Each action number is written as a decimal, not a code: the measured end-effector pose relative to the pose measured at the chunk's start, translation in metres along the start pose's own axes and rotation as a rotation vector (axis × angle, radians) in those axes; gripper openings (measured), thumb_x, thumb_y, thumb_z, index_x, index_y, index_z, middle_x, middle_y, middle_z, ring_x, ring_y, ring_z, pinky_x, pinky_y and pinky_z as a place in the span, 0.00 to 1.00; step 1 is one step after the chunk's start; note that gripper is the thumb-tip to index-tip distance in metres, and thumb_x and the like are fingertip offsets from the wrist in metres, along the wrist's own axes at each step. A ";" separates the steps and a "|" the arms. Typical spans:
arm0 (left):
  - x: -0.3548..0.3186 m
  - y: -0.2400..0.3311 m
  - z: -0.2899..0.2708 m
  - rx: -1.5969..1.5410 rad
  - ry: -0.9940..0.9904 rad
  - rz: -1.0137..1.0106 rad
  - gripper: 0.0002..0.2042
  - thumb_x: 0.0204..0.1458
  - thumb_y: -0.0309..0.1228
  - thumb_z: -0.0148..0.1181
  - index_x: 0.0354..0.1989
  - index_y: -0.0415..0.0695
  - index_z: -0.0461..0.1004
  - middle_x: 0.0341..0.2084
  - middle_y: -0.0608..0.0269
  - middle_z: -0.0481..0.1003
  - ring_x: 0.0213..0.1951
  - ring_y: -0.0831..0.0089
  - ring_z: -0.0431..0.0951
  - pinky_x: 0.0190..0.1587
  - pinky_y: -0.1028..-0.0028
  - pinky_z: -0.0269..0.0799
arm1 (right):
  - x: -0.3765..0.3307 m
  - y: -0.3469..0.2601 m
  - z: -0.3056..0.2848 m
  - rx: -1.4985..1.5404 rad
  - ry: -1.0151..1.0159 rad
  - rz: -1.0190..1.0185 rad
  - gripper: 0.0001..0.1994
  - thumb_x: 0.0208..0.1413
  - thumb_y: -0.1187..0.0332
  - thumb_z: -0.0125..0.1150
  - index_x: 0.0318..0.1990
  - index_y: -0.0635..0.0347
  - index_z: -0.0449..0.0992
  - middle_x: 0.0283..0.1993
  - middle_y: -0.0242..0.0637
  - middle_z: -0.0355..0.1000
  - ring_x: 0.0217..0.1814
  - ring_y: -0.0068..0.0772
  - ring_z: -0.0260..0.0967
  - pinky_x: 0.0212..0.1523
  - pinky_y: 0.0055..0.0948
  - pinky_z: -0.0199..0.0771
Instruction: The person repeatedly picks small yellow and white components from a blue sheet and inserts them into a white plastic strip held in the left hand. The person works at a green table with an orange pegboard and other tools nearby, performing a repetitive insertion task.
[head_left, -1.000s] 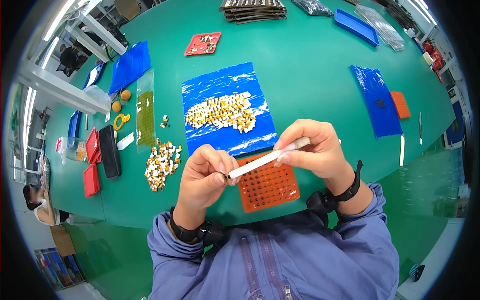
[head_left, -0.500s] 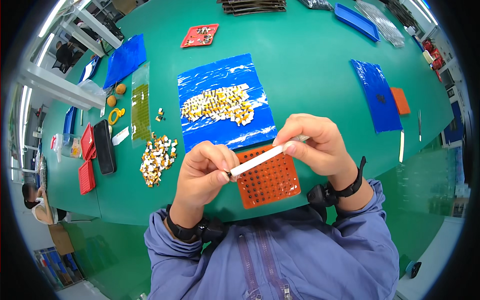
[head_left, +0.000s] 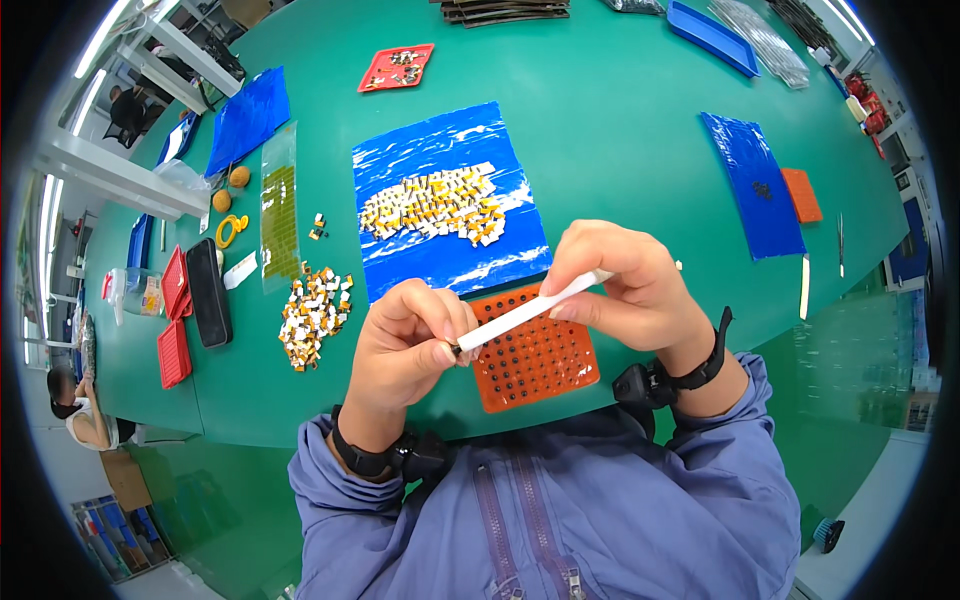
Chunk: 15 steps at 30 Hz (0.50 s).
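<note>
My right hand (head_left: 630,285) grips a slim white stick (head_left: 512,320) between thumb and fingers, and it slants down to the left. At its lower left end, my left hand (head_left: 400,345) pinches a tiny dark piece (head_left: 456,350) with thumb and forefinger; the fingers hide most of it. The stick's tip touches or nearly touches that piece. Beneath both hands lies an orange tray (head_left: 545,372) with rows of small dark round parts. Beyond it, many small white-and-yellow pieces (head_left: 435,205) stand in rows on a blue sheet (head_left: 420,272).
Left of the sheet are a loose heap of white-and-orange pieces (head_left: 315,315), a black case (head_left: 208,290) and yellow scissors (head_left: 231,232). A red tray (head_left: 385,82) sits farther back. To the right lie another blue sheet (head_left: 750,175), an orange block (head_left: 801,195) and tweezers (head_left: 841,245).
The fingers of my right hand have shifted slightly left along the white stick, so more of its upper end shows. My left hand keeps its pinch almost unmoved.
</note>
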<state>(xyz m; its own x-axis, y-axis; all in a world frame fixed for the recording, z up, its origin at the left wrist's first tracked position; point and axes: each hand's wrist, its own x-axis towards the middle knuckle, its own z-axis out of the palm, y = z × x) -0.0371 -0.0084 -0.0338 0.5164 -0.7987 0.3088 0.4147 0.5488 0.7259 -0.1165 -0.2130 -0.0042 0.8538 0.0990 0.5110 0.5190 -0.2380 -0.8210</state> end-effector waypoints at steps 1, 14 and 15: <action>0.000 0.000 0.000 0.002 0.003 0.001 0.06 0.47 0.23 0.55 0.27 0.41 0.63 0.22 0.60 0.67 0.27 0.72 0.68 0.31 0.76 0.64 | 0.000 -0.001 -0.002 -0.036 -0.021 0.006 0.05 0.43 0.77 0.60 0.30 0.63 0.72 0.26 0.33 0.68 0.27 0.25 0.65 0.27 0.22 0.62; 0.000 -0.001 -0.001 0.014 -0.020 0.013 0.05 0.46 0.22 0.56 0.27 0.40 0.64 0.22 0.60 0.67 0.27 0.72 0.68 0.30 0.76 0.64 | -0.001 0.000 0.001 -0.049 0.011 -0.027 0.05 0.46 0.73 0.58 0.30 0.64 0.72 0.25 0.35 0.69 0.26 0.27 0.65 0.26 0.22 0.63; -0.001 0.000 -0.002 0.007 -0.017 0.016 0.05 0.46 0.22 0.56 0.27 0.40 0.64 0.22 0.60 0.67 0.27 0.72 0.68 0.30 0.76 0.64 | -0.002 -0.001 0.000 -0.062 -0.008 -0.006 0.05 0.46 0.73 0.58 0.30 0.64 0.72 0.24 0.35 0.68 0.25 0.26 0.65 0.25 0.21 0.62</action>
<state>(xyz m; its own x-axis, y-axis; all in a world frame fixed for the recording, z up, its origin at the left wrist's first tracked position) -0.0361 -0.0075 -0.0352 0.5103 -0.7939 0.3305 0.4012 0.5598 0.7250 -0.1188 -0.2132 -0.0044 0.8511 0.1084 0.5136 0.5208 -0.2972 -0.8003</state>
